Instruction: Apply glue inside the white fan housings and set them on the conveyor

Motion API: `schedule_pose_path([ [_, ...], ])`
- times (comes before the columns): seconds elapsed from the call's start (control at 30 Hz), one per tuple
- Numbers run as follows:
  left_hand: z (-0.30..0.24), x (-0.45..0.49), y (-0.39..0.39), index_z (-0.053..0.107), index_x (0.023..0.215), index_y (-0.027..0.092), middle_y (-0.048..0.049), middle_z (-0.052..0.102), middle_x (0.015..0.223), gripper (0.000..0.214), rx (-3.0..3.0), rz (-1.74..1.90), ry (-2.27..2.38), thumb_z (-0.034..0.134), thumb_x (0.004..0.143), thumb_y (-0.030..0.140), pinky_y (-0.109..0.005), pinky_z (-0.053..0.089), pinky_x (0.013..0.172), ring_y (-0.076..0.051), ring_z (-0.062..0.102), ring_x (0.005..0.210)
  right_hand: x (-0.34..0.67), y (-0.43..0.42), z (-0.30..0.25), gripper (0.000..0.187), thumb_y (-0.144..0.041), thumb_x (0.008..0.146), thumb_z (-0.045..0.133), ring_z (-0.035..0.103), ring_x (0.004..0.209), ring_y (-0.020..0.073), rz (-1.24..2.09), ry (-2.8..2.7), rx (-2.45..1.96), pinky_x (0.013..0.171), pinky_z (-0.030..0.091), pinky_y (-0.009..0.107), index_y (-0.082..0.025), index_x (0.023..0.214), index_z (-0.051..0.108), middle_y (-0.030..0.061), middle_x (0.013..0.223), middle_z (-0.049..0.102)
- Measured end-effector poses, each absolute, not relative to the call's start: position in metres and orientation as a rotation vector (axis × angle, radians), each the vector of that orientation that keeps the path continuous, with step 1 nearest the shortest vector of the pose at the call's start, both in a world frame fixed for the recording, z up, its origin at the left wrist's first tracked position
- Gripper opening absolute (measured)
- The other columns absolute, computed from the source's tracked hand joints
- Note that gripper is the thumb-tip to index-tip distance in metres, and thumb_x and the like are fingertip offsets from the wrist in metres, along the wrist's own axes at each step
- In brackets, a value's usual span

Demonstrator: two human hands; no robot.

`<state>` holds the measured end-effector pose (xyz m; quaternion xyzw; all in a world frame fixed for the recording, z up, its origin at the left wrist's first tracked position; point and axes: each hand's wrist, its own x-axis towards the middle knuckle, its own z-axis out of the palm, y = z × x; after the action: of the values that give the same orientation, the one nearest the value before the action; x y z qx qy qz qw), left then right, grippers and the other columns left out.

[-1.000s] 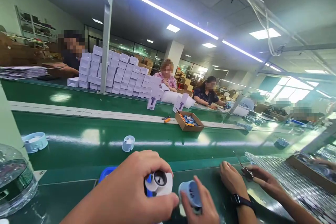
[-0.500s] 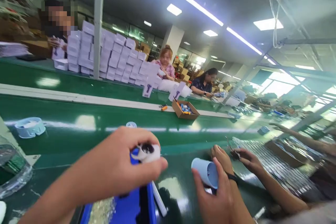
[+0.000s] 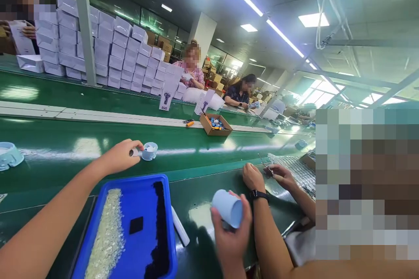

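My left hand (image 3: 121, 156) reaches out over the green conveyor belt (image 3: 183, 168), its fingers closed on a small white part (image 3: 135, 152) with a dark opening. Right at its fingertips stands a small light blue round cup (image 3: 149, 151) with something white inside. My right hand (image 3: 231, 237) holds a light blue cylindrical housing (image 3: 226, 207) tilted, its open end facing right. Between my arms lies a blue tray (image 3: 139, 253) with clear small rings (image 3: 106, 235) along its left side and small black pieces (image 3: 160, 231) along its right.
A white tube (image 3: 180, 226) lies beside the tray. Close on my right, a co-worker's hands (image 3: 253, 178) handle a thin wire-like piece. Another light blue holder (image 3: 9, 156) sits far left on the belt. Beyond are a cardboard box (image 3: 216, 125) of small parts and stacked white boxes (image 3: 114, 59).
My left hand has moved forward and left, from above the tray to the small cup on the belt, still with the white part. My right hand has turned the housing slightly. The view has shifted right.
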<state>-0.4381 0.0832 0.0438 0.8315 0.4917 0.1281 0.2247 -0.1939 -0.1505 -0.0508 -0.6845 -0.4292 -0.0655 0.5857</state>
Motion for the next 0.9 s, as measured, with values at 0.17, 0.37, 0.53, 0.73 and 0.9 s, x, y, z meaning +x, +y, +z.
schedule_pose_path([
  [0.17, 0.026, -0.418, 0.092, 0.056, 0.102, 0.019, -0.0071, 0.057, 0.091, 0.037, 2.337, 0.256, 1.365, 0.045, 0.068, 0.031, -0.028, 0.045, 0.063, -0.018, 0.058, 0.069, -0.201, -0.14, -0.059, 0.062, -0.033, 0.074, 0.07, 0.061, 0.104, 0.0267, 0.038, -1.108, -1.597, 0.074, 0.056, 0.035, -0.018, 0.13, 0.047, 0.0146, 0.122, 0.06],
  [0.37, 0.012, -0.394, 0.103, 0.058, 0.111, 0.025, -0.0104, 0.058, 0.101, 0.042, 2.543, 0.066, 1.375, 0.047, 0.072, 0.036, -0.034, 0.046, 0.074, -0.026, 0.061, 0.087, -0.212, -0.145, -0.036, 0.06, -0.044, 0.077, 0.065, 0.062, 0.072, 0.0158, 0.399, -0.524, -1.273, 0.064, 0.054, 0.031, -0.023, 0.128, 0.041, 0.0065, 0.105, 0.062],
  [0.53, 0.016, -0.388, 0.102, 0.064, 0.097, 0.023, -0.0108, 0.058, 0.1, 0.034, 2.566, 0.08, 1.414, 0.04, 0.079, 0.04, -0.035, 0.045, 0.073, -0.027, 0.061, 0.088, -0.217, -0.16, -0.034, 0.039, -0.058, 0.083, 0.048, 0.041, 0.044, 0.0099, 0.82, -0.337, -0.93, 0.048, 0.044, 0.029, -0.022, 0.087, 0.061, 0.0032, 0.078, 0.066],
  [0.73, 0.059, -0.405, 0.072, 0.062, 0.104, 0.02, -0.0083, 0.057, 0.099, 0.043, 2.553, 0.282, 1.429, 0.037, 0.082, 0.047, -0.031, 0.041, 0.067, -0.024, 0.059, 0.083, -0.184, -0.159, 0.0, 0.031, -0.046, 0.079, 0.064, 0.042, 0.042, 0.0083, 1.174, -0.369, -0.525, 0.043, 0.038, 0.024, -0.021, 0.096, 0.067, 0.005, 0.084, 0.07],
  [0.9, 0.084, -0.453, 0.006, 0.064, 0.095, 0.023, -0.0006, 0.053, 0.089, 0.039, 2.502, 0.467, 1.509, 0.04, 0.083, 0.052, -0.027, 0.037, 0.067, -0.016, 0.054, 0.071, -0.063, -0.107, 0.021, 0.018, -0.025, 0.087, 0.057, 0.046, 0.039, 0.0095, 1.229, -0.381, -0.423, 0.038, 0.033, 0.018, -0.029, 0.069, 0.06, -0.0091, 0.05, 0.053],
])
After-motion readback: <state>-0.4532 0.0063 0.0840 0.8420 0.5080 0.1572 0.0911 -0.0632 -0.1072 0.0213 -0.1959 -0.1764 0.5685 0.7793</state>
